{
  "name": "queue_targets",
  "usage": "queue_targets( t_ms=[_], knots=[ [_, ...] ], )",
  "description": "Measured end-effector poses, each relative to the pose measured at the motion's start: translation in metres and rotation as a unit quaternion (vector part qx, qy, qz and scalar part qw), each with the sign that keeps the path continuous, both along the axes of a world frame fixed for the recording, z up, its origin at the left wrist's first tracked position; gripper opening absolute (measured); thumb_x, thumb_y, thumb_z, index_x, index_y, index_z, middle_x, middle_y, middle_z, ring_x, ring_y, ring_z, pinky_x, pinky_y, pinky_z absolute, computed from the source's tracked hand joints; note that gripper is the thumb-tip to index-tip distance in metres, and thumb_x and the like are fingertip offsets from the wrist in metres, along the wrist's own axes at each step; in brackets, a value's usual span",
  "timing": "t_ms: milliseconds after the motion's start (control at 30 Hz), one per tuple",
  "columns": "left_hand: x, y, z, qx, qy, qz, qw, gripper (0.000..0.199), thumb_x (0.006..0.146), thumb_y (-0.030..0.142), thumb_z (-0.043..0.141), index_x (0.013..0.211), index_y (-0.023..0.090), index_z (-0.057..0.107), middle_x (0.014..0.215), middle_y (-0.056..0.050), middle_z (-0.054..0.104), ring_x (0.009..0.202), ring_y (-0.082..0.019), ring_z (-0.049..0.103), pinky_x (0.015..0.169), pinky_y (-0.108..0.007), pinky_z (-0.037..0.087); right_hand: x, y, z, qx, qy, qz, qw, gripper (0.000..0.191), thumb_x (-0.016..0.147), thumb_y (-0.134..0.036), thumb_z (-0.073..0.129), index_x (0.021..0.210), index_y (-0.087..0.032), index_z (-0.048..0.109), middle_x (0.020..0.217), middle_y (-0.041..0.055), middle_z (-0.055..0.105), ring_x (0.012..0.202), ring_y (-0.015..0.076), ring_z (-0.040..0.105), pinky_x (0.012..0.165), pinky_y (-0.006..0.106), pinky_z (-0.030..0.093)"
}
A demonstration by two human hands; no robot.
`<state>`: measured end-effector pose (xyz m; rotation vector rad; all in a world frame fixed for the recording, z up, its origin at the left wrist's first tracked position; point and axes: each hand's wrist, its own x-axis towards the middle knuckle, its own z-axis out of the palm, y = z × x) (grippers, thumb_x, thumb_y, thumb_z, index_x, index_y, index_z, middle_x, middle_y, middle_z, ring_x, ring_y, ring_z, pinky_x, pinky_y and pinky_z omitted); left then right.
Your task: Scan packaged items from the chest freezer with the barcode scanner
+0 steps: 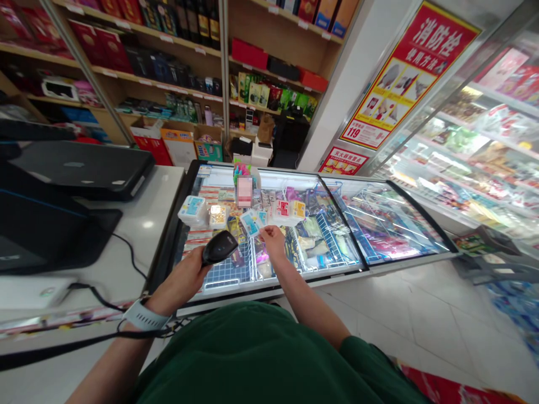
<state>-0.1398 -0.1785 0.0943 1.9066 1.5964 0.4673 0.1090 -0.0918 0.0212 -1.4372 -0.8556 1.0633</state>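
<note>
My left hand (pixel 185 279) is wrapped around the handle of a black barcode scanner (pixel 219 248), its head pointing right and away from me. A flat blue-and-white pack (pixel 251 223) is pinched at its near right corner by the fingers of my right hand (pixel 274 242). Both hands are over the glass lid of a chest freezer (pixel 219 269). Beyond them on the glass stand a blue-labelled clear box (pixel 193 206), a box with a gold-yellow top (pixel 218 215), and red-labelled (pixel 282 209) and yellow-labelled (pixel 298 210) packs.
On the left, a white counter (pixel 162 202) carries a black checkout machine (pixel 84 168) and cables. Shelves (pixel 168 39) of boxed goods line the back. A pink card stand (pixel 245 191) is on the freezer's far side. A lit display fridge (pixel 475 134) stands at right.
</note>
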Motion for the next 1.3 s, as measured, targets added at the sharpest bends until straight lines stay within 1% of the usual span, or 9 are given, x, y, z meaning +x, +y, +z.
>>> queue_targets(
  t_ms=[133,233,300,400,533,667,767,1067,1300],
  knots=[
    [0.001,0.003,0.000,0.006,-0.002,0.003,1.000,0.044,0.085,0.039,0.043,0.119,0.013,0.050,0.119,-0.019,0.064,0.111,-0.032,0.063,0.097,-0.043,0.047,0.001,0.003,-0.007,-0.059,0.081,-0.017,0.995,0.013,0.074,-0.020,0.069,0.077,-0.018,0.057,0.061,-0.0034,0.062,0.057,0.0122,0.062,0.063,0.025,0.053],
    [-0.001,0.004,-0.002,0.010,-0.003,0.004,1.000,0.046,0.085,0.042,0.042,0.120,0.013,0.051,0.120,-0.019,0.065,0.111,-0.032,0.064,0.096,-0.043,0.048,0.003,0.007,-0.014,-0.123,0.161,-0.035,0.979,0.014,0.077,-0.017,0.069,0.073,-0.017,0.056,0.058,-0.0029,0.061,0.056,0.0115,0.061,0.062,0.024,0.054],
    [-0.004,0.005,-0.006,0.008,-0.001,0.005,1.000,0.047,0.085,0.044,0.042,0.120,0.013,0.051,0.117,-0.019,0.067,0.109,-0.033,0.065,0.094,-0.044,0.049,0.006,0.011,-0.019,-0.158,0.202,-0.060,0.965,0.016,0.080,-0.014,0.067,0.070,-0.017,0.055,0.056,-0.0024,0.060,0.054,0.0105,0.060,0.062,0.023,0.054],
    [-0.010,0.007,-0.014,0.015,-0.004,0.005,1.000,0.044,0.085,0.045,0.044,0.116,0.015,0.053,0.115,-0.018,0.068,0.106,-0.032,0.066,0.093,-0.043,0.050,0.009,0.021,-0.027,-0.186,0.224,-0.093,0.952,0.022,0.083,-0.012,0.065,0.066,-0.017,0.052,0.053,-0.0017,0.057,0.051,0.0099,0.057,0.060,0.022,0.054],
    [-0.016,0.009,-0.021,0.016,-0.001,0.005,1.000,0.041,0.086,0.045,0.044,0.115,0.017,0.053,0.115,-0.017,0.068,0.104,-0.030,0.066,0.093,-0.043,0.050,0.012,0.040,-0.038,-0.194,0.222,-0.113,0.949,0.024,0.083,-0.013,0.066,0.065,-0.018,0.051,0.051,-0.0025,0.055,0.049,0.0102,0.055,0.056,0.022,0.053],
    [-0.018,0.008,-0.019,0.016,0.011,0.013,1.000,0.047,0.085,0.044,0.046,0.119,0.013,0.053,0.115,-0.018,0.068,0.104,-0.031,0.067,0.091,-0.042,0.051,0.012,0.057,-0.048,-0.201,0.220,-0.115,0.947,0.025,0.082,-0.013,0.066,0.065,-0.019,0.049,0.051,-0.0033,0.054,0.049,0.0103,0.054,0.058,0.023,0.053],
    [-0.019,0.007,-0.017,0.011,0.018,0.025,0.999,0.046,0.085,0.043,0.046,0.118,0.013,0.054,0.111,-0.017,0.070,0.100,-0.031,0.068,0.088,-0.040,0.052,0.011,0.065,-0.054,-0.206,0.216,-0.108,0.948,0.026,0.082,-0.014,0.065,0.063,-0.020,0.049,0.052,-0.0031,0.054,0.051,0.0112,0.055,0.060,0.024,0.054],
    [-0.024,0.008,-0.019,0.020,0.028,0.029,0.999,0.045,0.086,0.044,0.046,0.118,0.014,0.054,0.111,-0.016,0.070,0.099,-0.030,0.069,0.087,-0.038,0.052,0.013,0.075,-0.067,-0.189,0.221,-0.119,0.950,0.026,0.082,-0.014,0.068,0.066,-0.021,0.049,0.052,-0.0033,0.054,0.055,0.0127,0.059,0.062,0.026,0.057],
    [-0.024,0.008,-0.023,0.016,0.031,0.030,0.999,0.044,0.086,0.044,0.045,0.118,0.015,0.053,0.114,-0.016,0.069,0.102,-0.030,0.067,0.089,-0.039,0.051,0.012,0.074,-0.067,-0.191,0.233,-0.139,0.944,0.027,0.086,-0.015,0.064,0.066,-0.021,0.047,0.053,-0.0043,0.054,0.055,0.0100,0.059,0.064,0.020,0.056]
  ],
)
